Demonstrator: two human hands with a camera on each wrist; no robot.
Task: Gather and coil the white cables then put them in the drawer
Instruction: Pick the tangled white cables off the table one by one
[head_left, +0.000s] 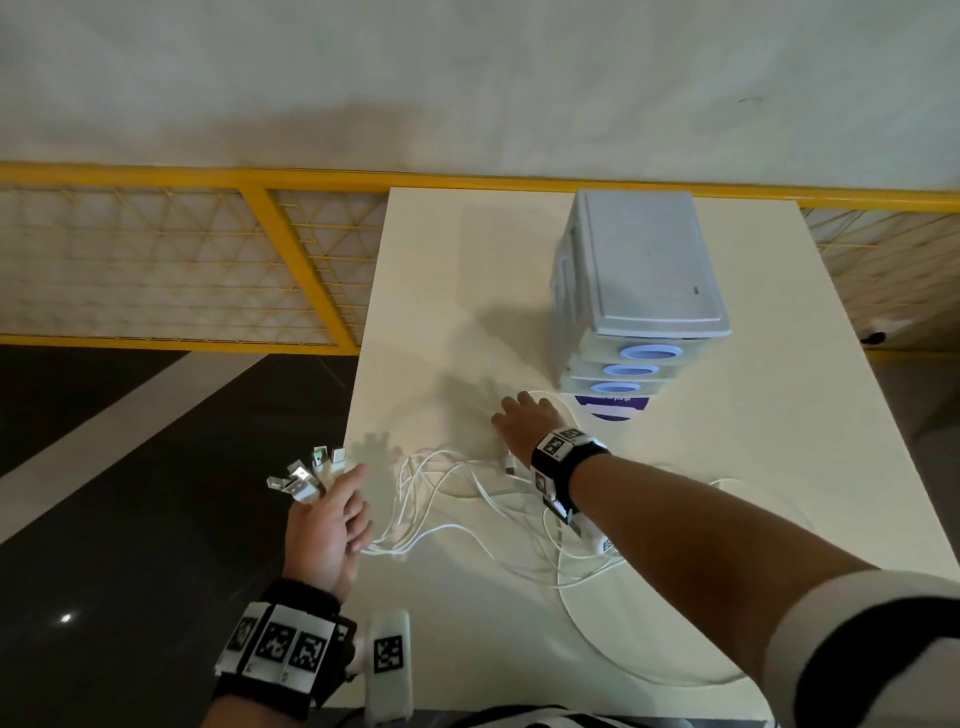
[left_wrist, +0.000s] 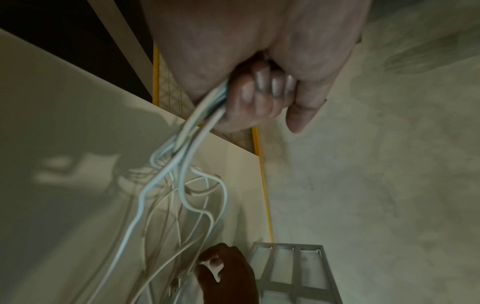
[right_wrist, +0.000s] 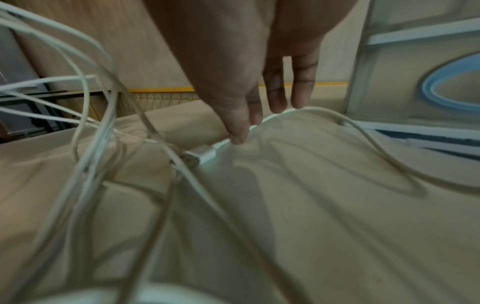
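Observation:
Several white cables (head_left: 467, 499) lie tangled on the cream table (head_left: 727, 467). My left hand (head_left: 327, 530) hangs over the table's left edge and grips a bunch of them, with their USB plugs (head_left: 306, 475) sticking out past the fingers. The left wrist view shows those fingers (left_wrist: 259, 96) curled round the cable bunch (left_wrist: 202, 115). My right hand (head_left: 524, 421) reaches forward onto the table just in front of the drawer unit (head_left: 644, 280). Its thumb and forefinger (right_wrist: 237, 137) pinch one cable just behind its silver plug (right_wrist: 201, 154).
The grey drawer unit (right_wrist: 415, 82) has three drawers with blue oval handles, all pushed in, and a purple patch (head_left: 613, 406) at its base. A yellow mesh fence (head_left: 208, 260) runs behind the table. Dark floor lies to the left. A long cable loop (head_left: 649, 670) trails toward the near edge.

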